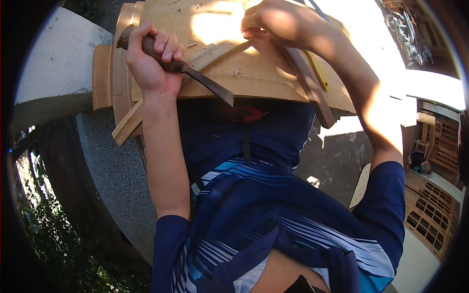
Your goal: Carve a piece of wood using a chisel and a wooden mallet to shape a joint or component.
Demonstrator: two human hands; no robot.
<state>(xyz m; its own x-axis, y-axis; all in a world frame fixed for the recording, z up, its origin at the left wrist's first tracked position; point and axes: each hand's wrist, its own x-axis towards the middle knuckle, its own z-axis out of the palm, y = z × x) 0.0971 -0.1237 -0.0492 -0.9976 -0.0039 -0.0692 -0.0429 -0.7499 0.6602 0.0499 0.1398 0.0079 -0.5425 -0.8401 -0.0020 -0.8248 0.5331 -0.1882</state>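
My left hand (155,61) is wrapped round the brown wooden handle of a chisel (209,86). Its dark flat blade slants down to the right, with an angled end that hangs past the near edge of the wooden board (264,78). Beneath that hand a pale wooden strip (128,123) runs diagonally, from beyond the board's left edge up towards my other hand. My right hand (271,20) is closed at the far side, its fingertips pinched beside the strip's upper end. Whatever is between those fingers is hidden by the hand and bright glare.
A dark wooden bar (307,90) juts over the board's near edge at the right, beside a yellow flat tool (317,71). Wooden pieces (102,78) and a pale ledge (61,58) stand at the left. Wooden lattice panels (430,210) are visible far right.
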